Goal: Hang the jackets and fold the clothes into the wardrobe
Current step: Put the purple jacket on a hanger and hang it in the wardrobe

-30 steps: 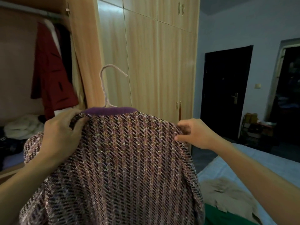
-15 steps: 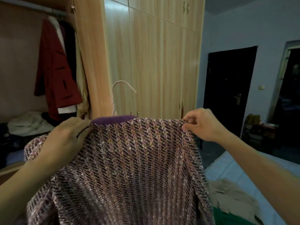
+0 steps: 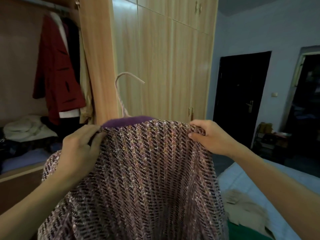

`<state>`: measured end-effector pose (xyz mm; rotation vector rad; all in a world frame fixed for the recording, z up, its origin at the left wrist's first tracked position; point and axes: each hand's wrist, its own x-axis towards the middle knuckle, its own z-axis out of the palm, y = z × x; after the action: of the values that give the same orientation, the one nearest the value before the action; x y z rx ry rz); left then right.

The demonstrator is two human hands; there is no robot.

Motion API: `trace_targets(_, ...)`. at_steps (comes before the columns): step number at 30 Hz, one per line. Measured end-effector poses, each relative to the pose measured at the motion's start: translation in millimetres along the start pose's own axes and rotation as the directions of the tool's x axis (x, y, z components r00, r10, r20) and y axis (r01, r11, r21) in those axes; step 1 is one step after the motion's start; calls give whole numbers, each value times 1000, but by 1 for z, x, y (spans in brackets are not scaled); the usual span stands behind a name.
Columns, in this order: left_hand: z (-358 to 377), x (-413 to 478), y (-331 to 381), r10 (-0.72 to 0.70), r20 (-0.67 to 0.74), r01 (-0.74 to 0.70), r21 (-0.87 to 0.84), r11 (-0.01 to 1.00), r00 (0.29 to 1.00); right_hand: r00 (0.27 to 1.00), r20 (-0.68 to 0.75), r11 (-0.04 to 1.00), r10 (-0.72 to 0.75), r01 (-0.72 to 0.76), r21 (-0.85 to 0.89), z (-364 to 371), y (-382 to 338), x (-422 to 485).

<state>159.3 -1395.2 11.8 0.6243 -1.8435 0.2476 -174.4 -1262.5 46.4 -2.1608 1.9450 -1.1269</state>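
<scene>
wardrobe (image 3: 155, 58) behind | left grip (image 3: 78, 149) pinches tweed jacket (image 3: 147, 179) shoulder | right grip (image 3: 209, 137) clutches other shoulder

On the bed (image 3: 242, 177) we see a crumpled beige garment (image 3: 245, 210) beside a green cloth (image 3: 245, 231). The wardrobe shelf (image 3: 20, 172) carries a white bundle (image 3: 26, 129) and dark clothes (image 3: 20, 146).

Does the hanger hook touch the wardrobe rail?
Apart. The head view shows the hook in the air before the closed door, far below the rail.

two hands (image 3: 78, 149) (image 3: 210, 138), one hanger (image 3: 123, 108), perhaps four jackets (image 3: 147, 179).
</scene>
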Motion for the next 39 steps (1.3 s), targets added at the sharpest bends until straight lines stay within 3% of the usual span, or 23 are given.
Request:
trace_targets(9, -11, 1, -7, 68, 140, -63, -39, 997, 988, 978, 161, 990, -133, 123, 75, 4, -5, -8)
trace_targets(13, -12, -3, 3, 98, 198, -87, -64, 994, 975, 978, 155, 988, -140, 127, 87, 25, -20, -1)
trace_targets(17, -6, -5, 12, 32, 188, -22, -53, 998, 982, 991, 18, 989, -131, 129, 75, 46, -44, 9)
trace_targets(22, -11, -13, 5, -40, 184, 53, -67, 996, 982, 971, -89, 974, -223, 220, -49, 61, -59, 12)
trace_targets(26, -19, -20, -4, -59, 268, 92, -116, 989, 962, 942, -235, 971, -240, 227, -79, 78, -64, 9)
trace_targets(31, -60, -16, -30, -175, 459, 330, -282, 901, 871, 915, -368, 984, -169, 177, -12, 103, -62, 7)
trace_targets(33, -80, -12, -49, -160, 484, 314, -255, 915, 860, 904, -407, 989, -130, 150, 16, 109, -63, 9)
trace_targets(36, -102, -11, -79, -104, 498, 177, -102, 979, 861, 897, -439, 990, -55, 108, 96, 117, -68, 12)
trace_targets(39, -113, -14, -97, -96, 433, 128, -46, 991, 897, 893, -451, 982, 0, 84, 166, 129, -79, 16)
